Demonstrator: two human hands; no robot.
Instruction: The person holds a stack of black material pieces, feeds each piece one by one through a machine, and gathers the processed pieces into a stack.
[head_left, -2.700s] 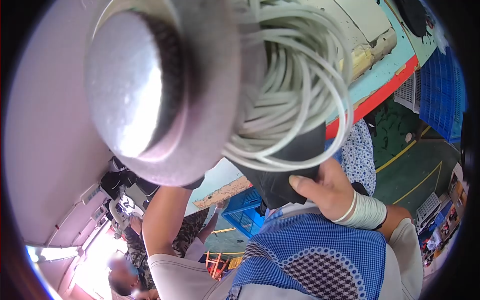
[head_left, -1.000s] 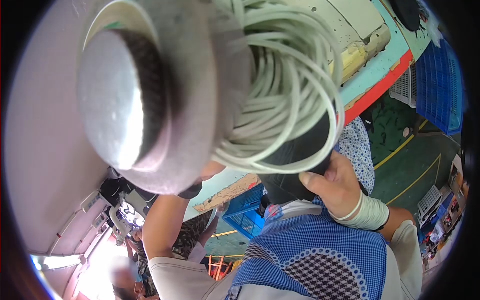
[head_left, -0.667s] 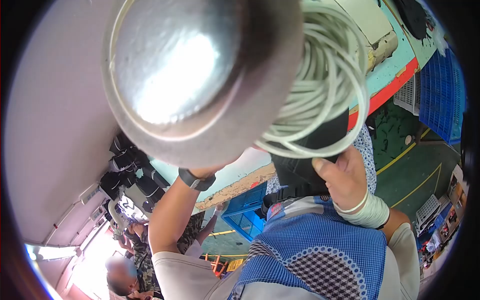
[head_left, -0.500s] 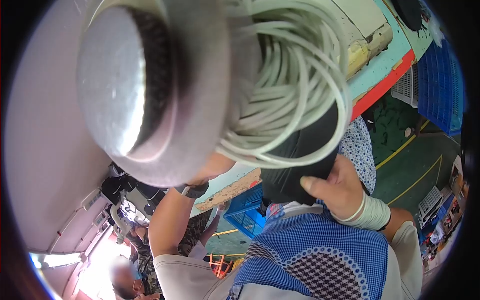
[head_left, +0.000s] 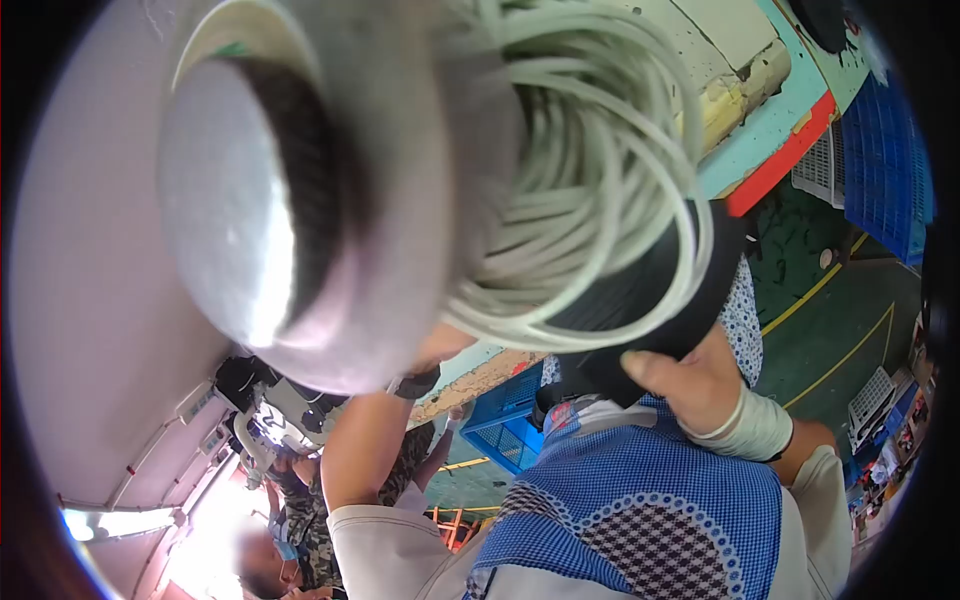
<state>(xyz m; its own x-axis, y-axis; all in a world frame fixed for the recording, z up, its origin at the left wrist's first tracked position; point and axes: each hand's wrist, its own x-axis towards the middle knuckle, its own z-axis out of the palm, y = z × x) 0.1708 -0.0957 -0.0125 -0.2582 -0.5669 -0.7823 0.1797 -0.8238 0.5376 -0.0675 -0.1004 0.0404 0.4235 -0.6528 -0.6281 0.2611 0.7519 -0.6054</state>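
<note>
My right hand (head_left: 695,385), its wrist wrapped in pale cord, is closed on a dark, flat, folded black piece (head_left: 640,300), with the thumb on top. Behind the metal disc my left hand (head_left: 445,345) shows only in part, a dark band at its wrist; its fingers are hidden. A large round metal knob and disc (head_left: 225,200) fills the upper left, close to the camera and blurred. Loops of whitish cord (head_left: 590,200) hang beside it, in front of the black piece.
A worktable with a red edge (head_left: 785,155) stands at the upper right. Blue crates (head_left: 885,160) are on the right, another blue crate (head_left: 500,425) below the table. A co-worker (head_left: 270,560) is at the lower left, near dark items (head_left: 250,385).
The black piece now reaches farther right and up, above my right hand, which has shifted slightly right. The disc and cord have shifted back and forth in view.
</note>
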